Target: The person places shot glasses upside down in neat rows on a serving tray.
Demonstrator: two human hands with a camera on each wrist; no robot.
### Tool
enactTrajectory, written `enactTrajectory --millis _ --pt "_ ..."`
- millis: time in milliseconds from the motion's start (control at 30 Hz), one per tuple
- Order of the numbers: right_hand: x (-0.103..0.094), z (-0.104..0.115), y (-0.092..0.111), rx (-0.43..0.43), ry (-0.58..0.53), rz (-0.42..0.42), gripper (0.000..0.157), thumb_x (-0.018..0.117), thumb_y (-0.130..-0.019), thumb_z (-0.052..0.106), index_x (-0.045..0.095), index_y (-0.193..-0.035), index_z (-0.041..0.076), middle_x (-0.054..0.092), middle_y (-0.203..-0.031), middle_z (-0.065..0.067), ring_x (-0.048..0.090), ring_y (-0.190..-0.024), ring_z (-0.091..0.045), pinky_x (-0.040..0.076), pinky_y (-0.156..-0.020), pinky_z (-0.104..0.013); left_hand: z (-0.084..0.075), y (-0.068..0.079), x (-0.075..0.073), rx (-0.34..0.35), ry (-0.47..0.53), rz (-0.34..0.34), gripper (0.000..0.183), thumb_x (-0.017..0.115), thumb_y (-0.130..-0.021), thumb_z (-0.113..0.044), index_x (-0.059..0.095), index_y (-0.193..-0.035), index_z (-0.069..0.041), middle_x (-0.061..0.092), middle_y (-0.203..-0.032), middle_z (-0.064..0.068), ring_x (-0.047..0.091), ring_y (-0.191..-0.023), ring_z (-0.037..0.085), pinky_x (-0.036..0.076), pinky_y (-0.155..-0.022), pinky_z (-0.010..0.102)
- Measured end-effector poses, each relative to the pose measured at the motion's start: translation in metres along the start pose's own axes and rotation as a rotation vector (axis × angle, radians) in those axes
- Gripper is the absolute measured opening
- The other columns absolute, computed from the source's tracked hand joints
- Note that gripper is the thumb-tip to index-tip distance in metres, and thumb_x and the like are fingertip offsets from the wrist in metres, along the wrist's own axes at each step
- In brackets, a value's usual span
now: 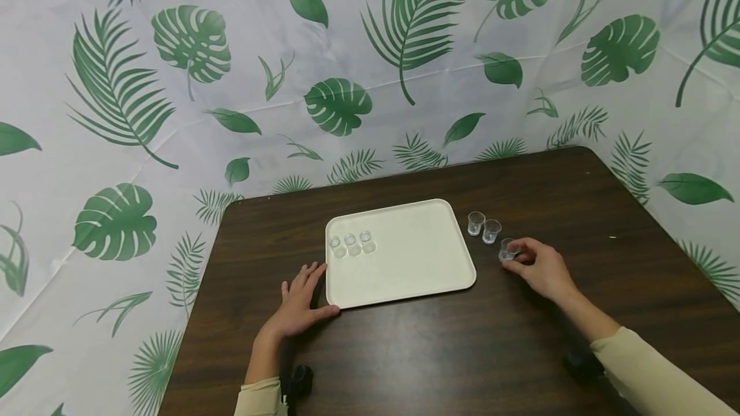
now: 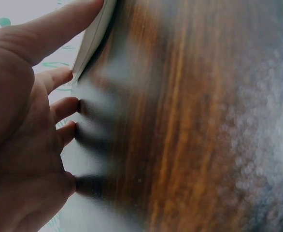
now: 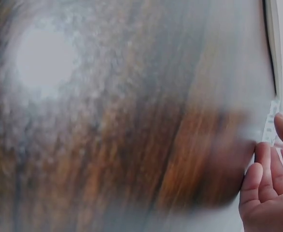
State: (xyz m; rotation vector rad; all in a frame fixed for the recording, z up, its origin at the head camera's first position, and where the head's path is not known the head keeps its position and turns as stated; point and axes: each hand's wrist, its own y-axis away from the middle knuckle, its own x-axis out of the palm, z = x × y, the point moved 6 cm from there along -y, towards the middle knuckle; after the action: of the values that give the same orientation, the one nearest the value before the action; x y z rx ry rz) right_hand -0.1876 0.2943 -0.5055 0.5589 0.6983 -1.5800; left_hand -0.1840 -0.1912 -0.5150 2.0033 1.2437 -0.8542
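One clear cup (image 1: 506, 251) to the right of the cream tray (image 1: 422, 255), pinched between thumb and fingers of the right hand (image 1: 542, 268). Closer to the tray, two more cups (image 1: 491, 232) upright on the dark surface (image 1: 428, 358). On the tray's left part, three others (image 1: 352, 244) in a row. Left hand (image 1: 296, 307) with fingers spread, touching the tray's left rim.

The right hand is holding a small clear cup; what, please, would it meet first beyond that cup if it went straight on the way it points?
Past the held cup, the right hand would probably meet the nearer cup beside the tray first, though depth is unclear.
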Motion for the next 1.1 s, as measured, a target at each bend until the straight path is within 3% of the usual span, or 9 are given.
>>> enactTrajectory --millis 200,533,633,867,1100 --pt "-0.006 0.000 0.000 -0.012 -0.011 -0.017 0.028 0.080 -0.082 0.012 0.066 -0.104 0.002 0.070 -0.098 -0.016 0.068 -0.084 -0.029 0.048 -0.073 -0.035 0.001 0.000 0.000 0.008 -0.009 -0.001 0.097 0.072 -0.083 -0.056 0.021 -0.158 -0.020 0.015 -0.162 0.015 0.002 -0.149 0.037 -0.006 -0.104 0.073" --pt "-0.019 0.005 0.001 -0.011 -0.083 -0.056 0.031 0.078 -0.085 0.014 0.064 -0.108 -0.001 0.069 -0.106 -0.024 0.067 -0.092 -0.038 0.044 -0.071 -0.016 0.002 -0.002 0.001 0.020 -0.007 -0.007 0.098 0.072 -0.082 -0.057 0.022 -0.158 -0.019 0.015 -0.162 0.016 0.003 -0.148 0.038 -0.005 -0.103 0.073" --pt "-0.023 0.007 0.001 -0.019 -0.102 -0.084 0.032 0.078 -0.086 0.013 0.063 -0.111 -0.002 0.068 -0.106 -0.024 0.067 -0.091 -0.033 0.042 -0.070 -0.012 0.003 -0.003 0.001 0.019 -0.010 -0.006 0.098 0.072 -0.082 -0.057 0.022 -0.158 -0.020 0.015 -0.162 0.016 0.003 -0.148 0.038 -0.005 -0.103 0.073" --pt "-0.028 0.008 -0.002 0.000 -0.148 -0.130 0.033 0.076 -0.087 0.010 0.061 -0.114 -0.002 0.068 -0.106 -0.023 0.057 -0.083 0.005 0.041 -0.070 -0.009 0.003 -0.002 0.001 0.018 -0.001 0.000 0.098 0.071 -0.083 -0.057 0.021 -0.158 -0.020 0.014 -0.162 0.015 0.002 -0.148 0.037 -0.005 -0.104 0.073" --pt "-0.031 0.013 -0.005 -0.003 -0.202 -0.185 0.033 0.075 -0.087 0.009 0.061 -0.115 -0.003 0.065 -0.106 -0.020 0.055 -0.085 0.003 0.042 -0.070 -0.009 0.002 -0.001 0.001 0.031 -0.007 -0.017 0.097 0.072 -0.083 -0.056 0.022 -0.158 -0.020 0.015 -0.162 0.016 0.003 -0.148 0.038 -0.004 -0.104 0.073"
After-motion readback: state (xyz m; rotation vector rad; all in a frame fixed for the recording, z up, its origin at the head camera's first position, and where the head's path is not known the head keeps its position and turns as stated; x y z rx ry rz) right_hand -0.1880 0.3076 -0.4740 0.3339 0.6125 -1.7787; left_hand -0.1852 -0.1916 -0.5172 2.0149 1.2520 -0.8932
